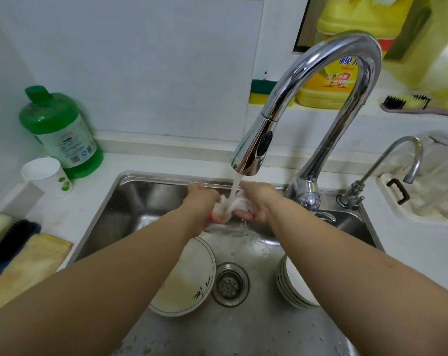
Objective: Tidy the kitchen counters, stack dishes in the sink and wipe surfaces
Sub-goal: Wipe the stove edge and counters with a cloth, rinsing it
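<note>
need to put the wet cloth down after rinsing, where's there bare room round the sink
Bare counter right of the sink, below the white tray. Left side is crowded: green bottle, paper cup, yellow cloth, black brush.

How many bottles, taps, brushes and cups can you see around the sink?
Bottles: 2, the green bottle and the yellow jug
Taps: 2, the big tap and the small tap
Brushes: 2, the dark brush and the yellow-black brush
Cups: 1, the white cup
Total: 7
</note>
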Demonstrator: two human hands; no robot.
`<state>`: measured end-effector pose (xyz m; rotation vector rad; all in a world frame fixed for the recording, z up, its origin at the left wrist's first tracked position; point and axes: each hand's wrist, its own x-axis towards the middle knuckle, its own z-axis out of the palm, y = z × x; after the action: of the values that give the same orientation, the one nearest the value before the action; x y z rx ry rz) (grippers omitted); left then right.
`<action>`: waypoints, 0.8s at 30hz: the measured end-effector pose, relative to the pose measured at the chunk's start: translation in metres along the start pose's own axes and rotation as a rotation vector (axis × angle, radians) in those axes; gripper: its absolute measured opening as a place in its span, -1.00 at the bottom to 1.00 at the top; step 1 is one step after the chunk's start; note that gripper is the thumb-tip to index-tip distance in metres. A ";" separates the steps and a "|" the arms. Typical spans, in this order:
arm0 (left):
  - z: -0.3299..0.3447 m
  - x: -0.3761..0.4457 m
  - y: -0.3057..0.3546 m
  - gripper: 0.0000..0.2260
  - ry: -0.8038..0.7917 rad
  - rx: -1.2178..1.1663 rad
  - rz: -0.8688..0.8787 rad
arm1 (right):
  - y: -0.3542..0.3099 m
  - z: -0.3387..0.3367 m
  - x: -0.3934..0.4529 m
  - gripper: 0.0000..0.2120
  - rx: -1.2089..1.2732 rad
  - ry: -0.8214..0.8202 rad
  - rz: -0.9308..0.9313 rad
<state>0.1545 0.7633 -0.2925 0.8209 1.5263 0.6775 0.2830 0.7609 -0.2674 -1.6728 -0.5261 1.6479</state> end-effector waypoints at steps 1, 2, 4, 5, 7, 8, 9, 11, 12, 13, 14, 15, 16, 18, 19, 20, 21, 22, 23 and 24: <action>-0.002 -0.004 0.001 -0.58 -0.025 0.100 0.030 | -0.001 -0.001 -0.002 -0.78 0.043 -0.028 0.027; -0.002 -0.008 0.000 -0.57 -0.075 0.170 0.079 | -0.001 -0.001 -0.005 -0.77 0.078 -0.038 0.032; 0.001 -0.016 -0.002 -0.60 -0.205 0.216 0.197 | -0.003 -0.001 -0.010 -0.77 0.137 -0.071 0.018; 0.004 -0.021 -0.003 -0.63 -0.251 0.211 0.229 | -0.004 0.001 -0.016 -0.76 0.139 -0.107 0.013; 0.005 -0.023 -0.004 -0.68 -0.266 0.208 0.280 | -0.005 0.002 -0.021 -0.72 0.115 -0.157 0.015; 0.004 -0.022 -0.003 -0.74 -0.241 0.232 0.305 | -0.006 0.001 -0.021 -0.74 0.092 -0.169 0.009; 0.003 -0.020 -0.002 -0.82 -0.200 0.260 0.331 | -0.006 0.000 -0.020 -0.77 0.060 -0.169 -0.004; 0.002 -0.017 0.000 -0.93 -0.125 0.289 0.362 | -0.008 -0.004 -0.021 -0.86 -0.001 -0.154 -0.009; 0.003 -0.014 0.001 -0.92 -0.096 0.288 0.357 | -0.008 -0.006 -0.022 -0.89 -0.011 -0.141 -0.012; 0.004 -0.013 0.002 -0.90 -0.074 0.288 0.342 | -0.009 -0.008 -0.024 -0.91 -0.013 -0.127 -0.014; 0.006 -0.013 0.005 -0.87 -0.053 0.281 0.315 | -0.008 -0.010 -0.025 -0.88 -0.019 -0.118 -0.021; 0.008 -0.012 0.009 -0.85 -0.043 0.252 0.288 | -0.008 -0.012 -0.028 -0.82 -0.051 -0.121 -0.039; 0.010 -0.013 0.013 -0.84 -0.045 0.206 0.263 | -0.007 -0.013 -0.028 -0.74 -0.131 -0.128 -0.077; 0.012 -0.017 0.022 -0.83 -0.081 0.124 0.236 | -0.002 -0.016 -0.031 -0.63 -0.373 -0.139 -0.182; 0.013 -0.017 0.025 -0.82 -0.114 0.103 0.234 | -0.001 -0.017 -0.032 -0.68 -0.490 -0.127 -0.239; 0.013 -0.018 0.027 -0.81 -0.153 0.105 0.239 | -0.001 -0.017 -0.033 -0.79 -0.605 -0.103 -0.293; 0.013 -0.018 0.028 -0.79 -0.183 0.127 0.249 | -0.002 -0.017 -0.033 -0.86 -0.710 -0.077 -0.338; 0.012 -0.019 0.027 -0.76 -0.193 0.163 0.259 | -0.003 -0.018 -0.030 -0.84 -0.769 -0.053 -0.363; 0.009 -0.020 0.027 -0.76 -0.180 0.195 0.259 | -0.005 -0.019 -0.028 -0.82 -0.773 -0.024 -0.368; 0.005 -0.019 0.025 -0.80 -0.153 0.210 0.248 | -0.008 -0.021 -0.026 -0.83 -0.702 -0.003 -0.346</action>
<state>0.1632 0.7619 -0.2614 1.2087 1.3837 0.6246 0.3024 0.7429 -0.2458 -1.9033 -1.4322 1.2766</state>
